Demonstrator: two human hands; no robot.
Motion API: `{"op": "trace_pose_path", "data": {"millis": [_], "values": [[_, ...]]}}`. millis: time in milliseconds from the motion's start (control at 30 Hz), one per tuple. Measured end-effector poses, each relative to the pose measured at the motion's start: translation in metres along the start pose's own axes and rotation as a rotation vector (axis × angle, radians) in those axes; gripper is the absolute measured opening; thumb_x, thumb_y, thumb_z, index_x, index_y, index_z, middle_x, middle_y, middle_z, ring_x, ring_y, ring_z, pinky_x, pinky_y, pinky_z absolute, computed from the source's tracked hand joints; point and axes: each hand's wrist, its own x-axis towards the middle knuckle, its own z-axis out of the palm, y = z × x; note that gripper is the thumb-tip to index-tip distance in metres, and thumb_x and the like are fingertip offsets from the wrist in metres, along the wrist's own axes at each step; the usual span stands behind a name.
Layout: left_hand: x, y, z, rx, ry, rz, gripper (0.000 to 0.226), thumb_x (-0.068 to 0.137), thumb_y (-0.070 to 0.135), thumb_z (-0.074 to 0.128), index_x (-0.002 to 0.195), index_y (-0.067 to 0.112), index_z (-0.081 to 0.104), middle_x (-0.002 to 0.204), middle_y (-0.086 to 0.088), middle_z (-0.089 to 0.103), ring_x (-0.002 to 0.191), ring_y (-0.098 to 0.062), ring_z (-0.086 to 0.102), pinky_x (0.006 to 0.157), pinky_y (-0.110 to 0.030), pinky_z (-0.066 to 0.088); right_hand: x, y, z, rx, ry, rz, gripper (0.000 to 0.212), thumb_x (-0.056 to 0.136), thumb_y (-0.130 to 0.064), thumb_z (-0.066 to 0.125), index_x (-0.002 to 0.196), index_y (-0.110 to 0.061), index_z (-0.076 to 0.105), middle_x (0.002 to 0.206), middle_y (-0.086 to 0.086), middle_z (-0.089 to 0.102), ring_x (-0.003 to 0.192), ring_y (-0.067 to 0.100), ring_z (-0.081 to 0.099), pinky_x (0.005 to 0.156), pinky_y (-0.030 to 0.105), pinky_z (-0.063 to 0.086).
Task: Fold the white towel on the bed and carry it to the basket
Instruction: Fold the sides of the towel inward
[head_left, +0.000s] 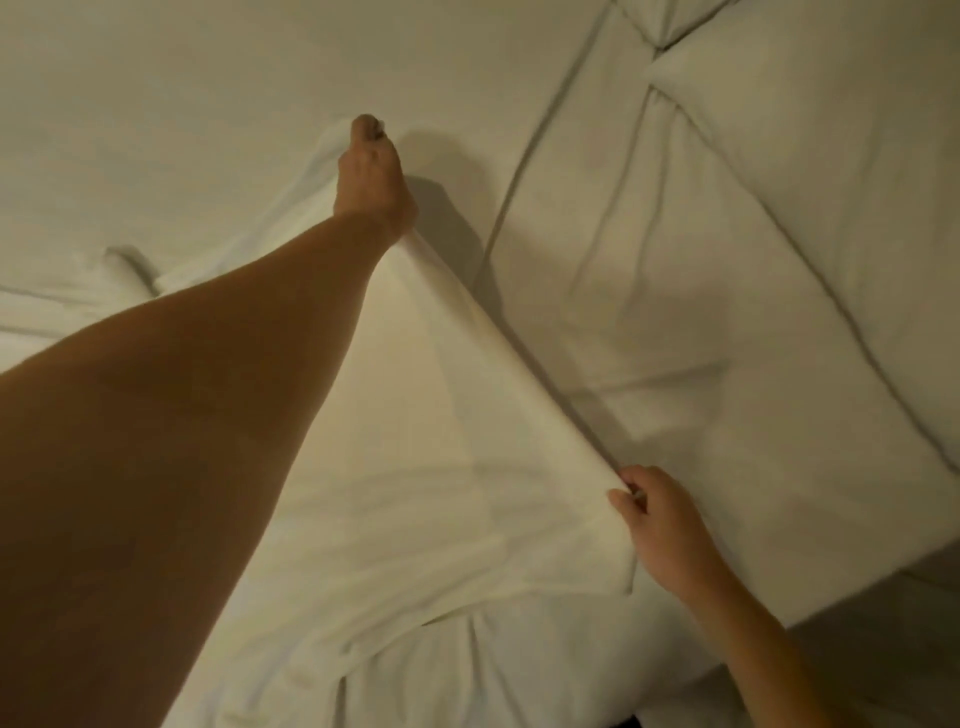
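Lying spread on the bed (156, 130), the white towel (441, 467) is pinched at 2 corners: the left hand (371, 182) closed on its far corner, the right hand (665, 525) closed on its near corner beside the quilted duvet (753, 260).

No readable text or labels.

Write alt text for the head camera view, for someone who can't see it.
Two bare hands stretch a white towel over a bed: the left hand grips its far corner, the right hand pinches its near edge.
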Motion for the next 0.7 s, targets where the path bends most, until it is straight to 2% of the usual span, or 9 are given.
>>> {"op": "trace_pose_path", "data": {"millis": [100,200,333,467,567,700], "values": [[0.014,0.040,0.027,0.012,-0.010,0.063,0.069,0.084,-0.012,0.051,0.150,-0.002,0.038,0.157,-0.010,0.033,0.132,-0.032,0.050,0.103,-0.019,0.039,0.019,0.027,-0.021,0.024,0.031,0.068,0.011,0.092,-0.014,0.069,0.103,-0.011,0.068,0.088,0.003,0.063,0.078,0.020,0.058,0.069,0.024,0.034],[0.020,0.075,0.048,0.003,-0.020,0.128,0.069,0.081,-0.012,0.052,0.148,-0.004,0.041,0.158,-0.011,0.032,0.132,-0.033,0.050,0.107,-0.023,0.041,0.033,0.055,-0.035,0.045,0.056,0.140,0.015,0.093,-0.016,0.068,0.105,-0.009,0.069,0.091,0.006,0.070,0.081,0.023,0.064,0.073,0.026,0.040],[0.023,0.092,0.070,0.048,-0.103,0.208,0.064,0.087,-0.005,0.054,0.150,-0.007,0.040,0.163,-0.016,0.027,0.141,-0.036,0.044,0.119,-0.029,0.034,0.035,0.071,-0.037,0.046,0.070,0.188,0.013,0.093,-0.011,0.067,0.104,-0.006,0.069,0.089,0.009,0.070,0.084,0.029,0.066,0.074,0.029,0.041],[0.017,0.085,0.075,0.114,-0.279,0.233,0.072,0.098,0.021,0.061,0.161,0.008,0.031,0.168,-0.011,0.023,0.147,-0.037,0.039,0.121,-0.040,0.034,0.028,0.071,-0.023,-0.010,0.092,0.206,0.015,0.093,-0.007,0.065,0.108,-0.005,0.068,0.094,0.014,0.071,0.083,0.030,0.065,0.073,0.030,0.042],[0.006,0.062,0.070,0.155,-0.284,0.212,0.061,0.101,0.033,0.059,0.157,0.015,0.042,0.164,-0.011,0.032,0.143,-0.038,0.042,0.117,-0.045,0.040,0.026,0.063,-0.016,-0.055,0.160,0.166,0.022,0.085,0.000,0.068,0.106,-0.006,0.067,0.094,0.014,0.070,0.085,0.034,0.066,0.075,0.036,0.049],[-0.011,0.006,0.056,0.179,-0.302,0.114,0.053,0.101,0.035,0.056,0.152,0.020,0.052,0.159,-0.010,0.038,0.142,-0.036,0.042,0.116,-0.049,0.041,0.019,0.046,-0.005,-0.231,0.291,0.034,0.040,0.073,0.006,0.076,0.111,-0.002,0.065,0.099,0.019,0.064,0.093,0.042,0.058,0.082,0.048,0.050]]}}
